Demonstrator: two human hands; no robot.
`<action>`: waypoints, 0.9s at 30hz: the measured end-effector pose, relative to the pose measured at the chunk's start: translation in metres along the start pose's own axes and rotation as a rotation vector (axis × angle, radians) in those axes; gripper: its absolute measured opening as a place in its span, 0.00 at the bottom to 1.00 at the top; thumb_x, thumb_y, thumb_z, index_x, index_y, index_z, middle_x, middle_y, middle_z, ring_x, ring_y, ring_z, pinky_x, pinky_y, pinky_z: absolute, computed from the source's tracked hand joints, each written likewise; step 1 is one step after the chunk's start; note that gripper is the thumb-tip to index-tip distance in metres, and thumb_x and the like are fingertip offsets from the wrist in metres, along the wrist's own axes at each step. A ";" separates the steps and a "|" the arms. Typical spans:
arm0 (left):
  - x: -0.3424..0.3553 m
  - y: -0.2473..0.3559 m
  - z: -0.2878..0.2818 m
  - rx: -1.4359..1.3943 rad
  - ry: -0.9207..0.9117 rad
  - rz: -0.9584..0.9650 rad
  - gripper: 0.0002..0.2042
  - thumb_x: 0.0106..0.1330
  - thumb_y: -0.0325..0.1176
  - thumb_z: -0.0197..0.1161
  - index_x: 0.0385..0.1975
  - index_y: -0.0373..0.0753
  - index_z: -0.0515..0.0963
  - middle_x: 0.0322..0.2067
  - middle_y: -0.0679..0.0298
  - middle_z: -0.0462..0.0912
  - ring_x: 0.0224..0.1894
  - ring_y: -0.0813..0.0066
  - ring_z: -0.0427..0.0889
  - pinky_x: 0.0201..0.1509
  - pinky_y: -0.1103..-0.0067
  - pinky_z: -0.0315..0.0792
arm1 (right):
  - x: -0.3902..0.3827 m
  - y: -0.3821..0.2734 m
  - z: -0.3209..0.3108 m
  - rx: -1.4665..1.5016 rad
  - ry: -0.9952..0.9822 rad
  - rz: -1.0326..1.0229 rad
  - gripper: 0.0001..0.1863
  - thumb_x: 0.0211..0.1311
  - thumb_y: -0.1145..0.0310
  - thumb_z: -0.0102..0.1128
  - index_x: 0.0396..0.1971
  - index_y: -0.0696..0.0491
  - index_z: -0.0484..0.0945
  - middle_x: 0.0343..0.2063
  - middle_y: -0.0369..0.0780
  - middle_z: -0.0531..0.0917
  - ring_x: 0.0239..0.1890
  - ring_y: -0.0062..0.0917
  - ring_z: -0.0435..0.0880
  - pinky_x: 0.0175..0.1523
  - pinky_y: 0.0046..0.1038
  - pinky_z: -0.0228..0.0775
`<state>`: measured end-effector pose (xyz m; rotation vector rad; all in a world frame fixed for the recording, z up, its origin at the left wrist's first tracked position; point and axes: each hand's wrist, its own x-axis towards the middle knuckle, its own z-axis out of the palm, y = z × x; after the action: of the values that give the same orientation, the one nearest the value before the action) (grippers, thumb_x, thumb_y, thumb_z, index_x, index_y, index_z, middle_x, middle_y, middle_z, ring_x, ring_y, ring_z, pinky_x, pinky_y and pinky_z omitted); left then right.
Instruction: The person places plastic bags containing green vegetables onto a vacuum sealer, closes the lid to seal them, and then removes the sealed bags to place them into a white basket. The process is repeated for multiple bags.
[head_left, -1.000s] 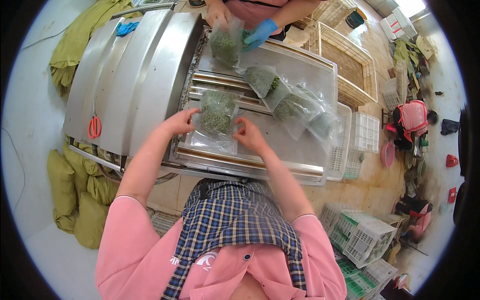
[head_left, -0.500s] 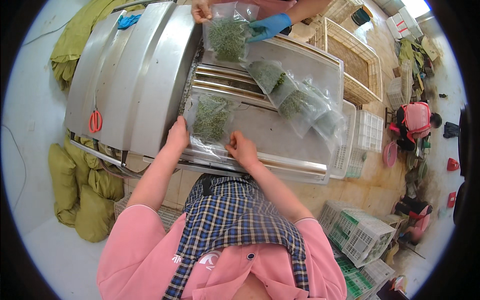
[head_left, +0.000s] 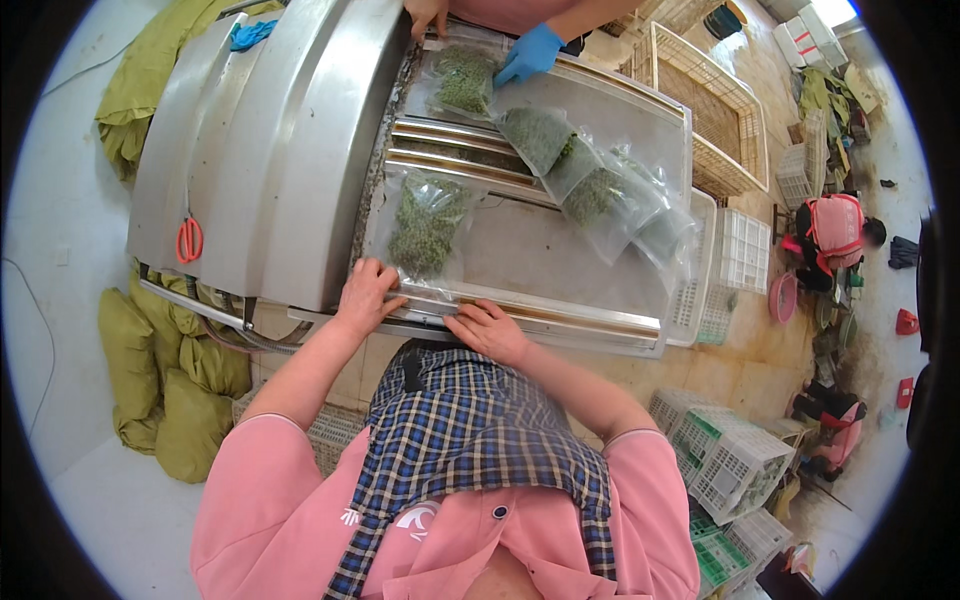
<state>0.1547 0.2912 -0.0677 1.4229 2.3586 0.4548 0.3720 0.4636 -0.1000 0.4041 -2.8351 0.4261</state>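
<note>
Nearest us, our left hand (head_left: 366, 293) and right hand (head_left: 487, 328) lie flat, fingers spread and holding nothing, pressing down on the open mouth of a clear plastic bag of green herbs (head_left: 425, 225) where it crosses the near metal sealing bar (head_left: 560, 318). The bag stretches away from our hands onto the flat steel surface (head_left: 540, 250) of the sealing machine, its filled body just beyond our fingertips. We judge it light, soft and limp, the film slippery and easily wrinkled, so the empty mouth edge, at both corners, is the place to take hold. To the left rises the curved steel lid (head_left: 260, 150), with orange scissors (head_left: 189, 239) lying on it. Farther off, more filled clear bags (head_left: 590, 190) overlap in a row toward the right. Farthest, another person's blue-gloved hand (head_left: 530, 52) touches a bag.
</note>
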 end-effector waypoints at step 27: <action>0.003 -0.008 -0.012 -0.118 -0.030 0.088 0.05 0.56 0.26 0.60 0.33 0.39 0.76 0.34 0.58 0.75 0.43 0.56 0.72 0.48 0.67 0.68 | 0.041 0.018 -0.015 0.464 -0.095 0.466 0.14 0.49 0.77 0.55 0.39 0.53 0.70 0.31 0.42 0.77 0.42 0.40 0.76 0.43 0.39 0.71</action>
<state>0.1424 0.2890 -0.0611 1.4729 2.2131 0.5816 0.3313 0.4752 -0.0790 -0.1770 -2.8883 1.1931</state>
